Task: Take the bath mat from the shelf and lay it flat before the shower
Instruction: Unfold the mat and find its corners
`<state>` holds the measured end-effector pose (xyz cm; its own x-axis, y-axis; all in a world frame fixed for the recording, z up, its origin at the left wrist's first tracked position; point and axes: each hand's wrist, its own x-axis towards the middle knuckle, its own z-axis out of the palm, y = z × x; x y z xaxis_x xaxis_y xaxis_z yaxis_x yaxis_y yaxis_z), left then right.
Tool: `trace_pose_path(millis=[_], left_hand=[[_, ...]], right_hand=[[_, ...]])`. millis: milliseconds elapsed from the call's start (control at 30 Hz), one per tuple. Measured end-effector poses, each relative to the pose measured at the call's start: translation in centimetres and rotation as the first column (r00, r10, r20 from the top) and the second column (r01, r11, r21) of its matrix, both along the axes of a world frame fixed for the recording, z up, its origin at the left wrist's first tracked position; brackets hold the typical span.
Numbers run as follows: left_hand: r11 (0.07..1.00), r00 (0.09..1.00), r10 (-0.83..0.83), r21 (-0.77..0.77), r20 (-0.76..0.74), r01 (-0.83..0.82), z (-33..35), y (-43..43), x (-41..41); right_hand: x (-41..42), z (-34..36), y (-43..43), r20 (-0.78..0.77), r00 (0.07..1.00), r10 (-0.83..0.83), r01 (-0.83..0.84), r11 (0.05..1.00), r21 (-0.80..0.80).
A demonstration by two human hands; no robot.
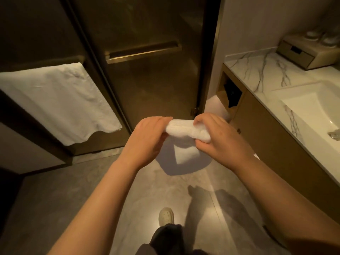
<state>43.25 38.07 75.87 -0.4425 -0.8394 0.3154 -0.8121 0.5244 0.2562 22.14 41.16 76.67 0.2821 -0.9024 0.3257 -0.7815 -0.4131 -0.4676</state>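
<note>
Before the shower door (147, 70), both hands' fingers (161, 119) grip the folded bath mat (185, 130) between them.

Warm, dim, yellowish light fills the room, brightest on the marble counter (261, 70) and sink (305, 105) at right — the left edge sinks into near black. Soft-edged shadows of the arms fall on the floor (55, 196) toward the lower right, beside a pale sheen near the shoe (166, 216). Wide-angle bending curves the shower door (147, 85) frame and counter edge — detail is soft and slightly smeared throughout.
</note>
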Motion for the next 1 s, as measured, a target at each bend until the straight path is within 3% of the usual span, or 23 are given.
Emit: trace_pose_path(millis=[233, 433, 567, 767, 1000], left_hand=[[0.998, 1.0, 0.025, -0.063, 0.007, -0.025, 1.6, 6.1, 3.1], [0.997, 0.983, 0.078, 0.005, -0.168, -0.078, 2.2, 10.4, 6.7], [0.998, 0.99, 0.067, 0.03, -0.124, -0.063, 1.6, 14.5, 10.7], [0.995, 0.986, 0.093, 0.057, -0.137, -0.086, 0.0, 20.3, 16.0], [0.986, 0.983, 0.158, 0.068, -0.098, -0.152, -0.3, 25.8, 17.0]], right_hand=[[2.8, 1.2, 6.2, 0.016, 0.999, 0.033, -0.032, 0.998, -0.059], [6.5, 1.6, 10.7, -0.01, 1.0, 0.007, -0.008, 0.993, -0.115], [10.4, 1.1, 14.6, -0.053, 0.998, 0.018, -0.023, 0.995, -0.097], [15.5, -0.3, 19.9, 0.011, 0.998, 0.057, -0.057, 0.998, -0.021], [16.7, -0.2, 25.3, 0.032, 0.998, 0.053, -0.053, 0.999, -0.004]])
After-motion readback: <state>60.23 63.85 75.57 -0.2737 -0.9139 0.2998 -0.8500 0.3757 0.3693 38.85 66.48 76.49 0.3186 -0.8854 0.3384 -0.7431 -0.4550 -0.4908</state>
